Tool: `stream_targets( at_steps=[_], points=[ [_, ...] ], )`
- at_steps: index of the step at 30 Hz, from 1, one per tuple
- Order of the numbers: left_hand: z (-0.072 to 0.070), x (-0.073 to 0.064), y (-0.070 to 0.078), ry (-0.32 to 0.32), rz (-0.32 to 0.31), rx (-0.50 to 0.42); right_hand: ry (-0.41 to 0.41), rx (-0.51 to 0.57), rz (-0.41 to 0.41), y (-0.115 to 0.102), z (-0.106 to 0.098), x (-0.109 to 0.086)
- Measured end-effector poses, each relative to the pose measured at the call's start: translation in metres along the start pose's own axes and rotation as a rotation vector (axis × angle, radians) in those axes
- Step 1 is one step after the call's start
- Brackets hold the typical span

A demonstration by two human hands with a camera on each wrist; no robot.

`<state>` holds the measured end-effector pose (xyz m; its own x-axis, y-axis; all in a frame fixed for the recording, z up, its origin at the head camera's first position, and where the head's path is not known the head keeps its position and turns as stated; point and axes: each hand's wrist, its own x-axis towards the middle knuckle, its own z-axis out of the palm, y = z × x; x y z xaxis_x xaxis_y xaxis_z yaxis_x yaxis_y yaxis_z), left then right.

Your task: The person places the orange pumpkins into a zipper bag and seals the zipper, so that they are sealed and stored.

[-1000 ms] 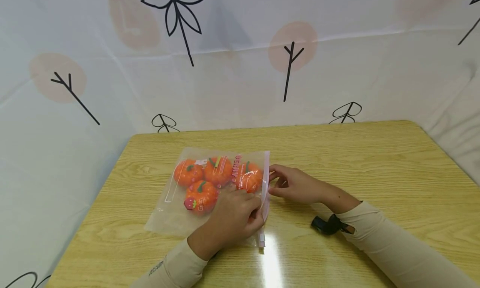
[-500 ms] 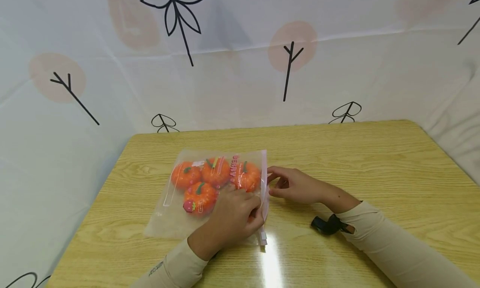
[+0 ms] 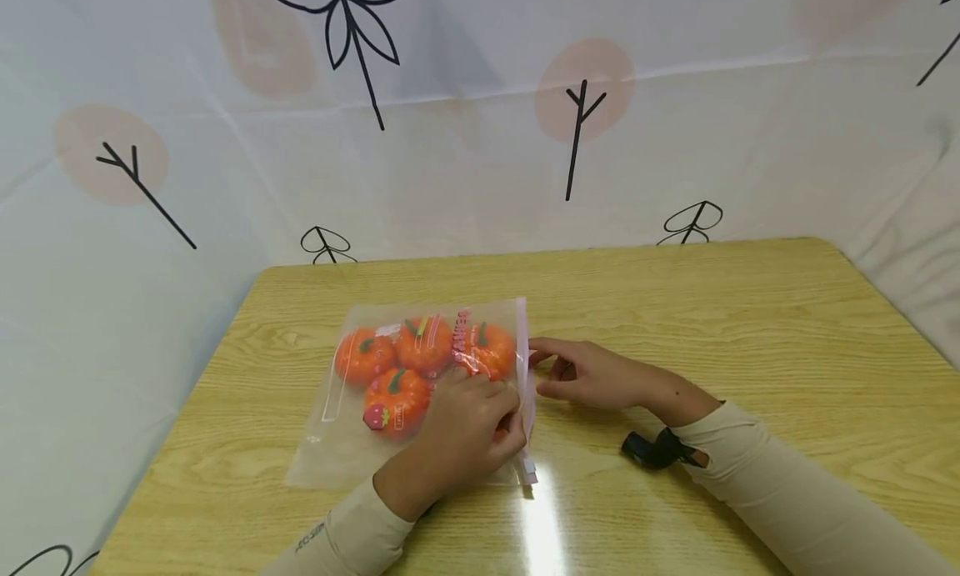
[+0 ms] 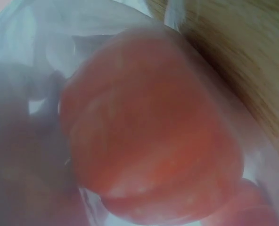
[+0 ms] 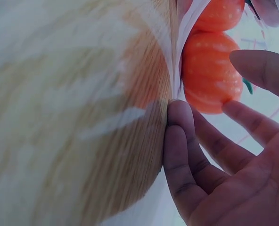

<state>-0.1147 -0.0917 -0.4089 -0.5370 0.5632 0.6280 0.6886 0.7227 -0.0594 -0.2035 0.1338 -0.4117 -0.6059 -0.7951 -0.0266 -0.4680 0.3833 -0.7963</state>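
A clear zip bag (image 3: 322, 455) with a pink zip edge (image 3: 522, 334) lies on the table, holding several small orange toy pumpkins (image 3: 365, 357) with green stems. My left hand (image 3: 465, 422) rests over its near right part, fingers curled and thumb beside the zip edge, gripping the film. Beneath that hand, the left wrist view shows a pumpkin (image 4: 149, 127) close up through hazy plastic. At the bag's right edge my right hand (image 3: 596, 374) has loosely bent fingers, thumb apart. In the right wrist view its fingertips (image 5: 180, 113) reach the bag's edge beside a pumpkin (image 5: 210, 70).
The wood-grain table (image 3: 750, 326) extends to both sides of the bag. A white patterned cloth (image 3: 480, 176) hangs behind it. A black strap device (image 3: 651, 449) sits at the right wrist, below the sleeve cuff.
The bag and its pumpkins have shifted slightly left, and the bag has turned a little, its near zip end moving right. Both hands stay almost in place.
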Motion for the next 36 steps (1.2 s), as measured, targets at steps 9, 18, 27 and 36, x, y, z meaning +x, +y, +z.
stream_targets(
  at_steps=[9,18,27,36],
  points=[
    [0.0004,-0.0004,0.0012,0.017,-0.02,0.025,-0.011,0.01,0.002,0.002,0.0006,0.0004],
    [0.002,-0.0019,0.0025,0.02,-0.034,0.019,-0.02,-0.025,0.002,0.0018,0.004,0.0002],
    [0.0032,-0.0021,0.0025,0.023,-0.045,0.036,-0.057,-0.086,-0.043,0.0032,0.0041,-0.0024],
    [0.0032,-0.0012,0.003,-0.015,-0.054,0.034,-0.068,-0.178,-0.071,-0.0006,0.0071,-0.0032]
  ],
)
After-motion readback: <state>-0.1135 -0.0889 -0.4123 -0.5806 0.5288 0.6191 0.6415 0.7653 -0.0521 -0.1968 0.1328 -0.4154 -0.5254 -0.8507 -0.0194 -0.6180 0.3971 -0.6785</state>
